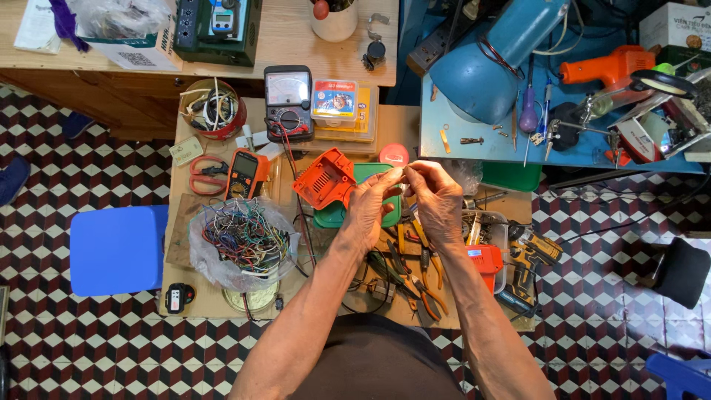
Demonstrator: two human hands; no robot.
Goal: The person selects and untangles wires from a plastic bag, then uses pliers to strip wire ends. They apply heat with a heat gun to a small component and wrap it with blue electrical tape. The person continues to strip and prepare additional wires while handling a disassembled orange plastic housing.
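1. Checkered tile floor (89,348) in dark red, black and white surrounds a low wooden desk (211,300) crowded with tools.
2. Left hand (366,207) and right hand (437,200) meet above the desk centre, fingertips pinched together on a small pale part (401,175); too small to identify.
3. Both hands curled nearly closed around that part, fingers touching each other.
4. Just left of left hand: orange plastic tool housing (324,180), vented, resting partly on a green tray (337,215).
5. Below the hands: pile of pliers (415,274) with yellow and orange handles on the desk.
6. Right of right hand: cordless drill (527,261), yellow-black, beside a clear tub with an orange piece.
7. Left side: clear plastic bag of coloured wires (241,241); orange digital multimeter (244,174); red-handled scissors (204,174); analog multimeter (289,100) further up.
8. Blue stool (115,248) stands left of the desk.
9. Upper right: blue desk lamp (500,59) over a blue surface; orange glue gun (611,68) near it.
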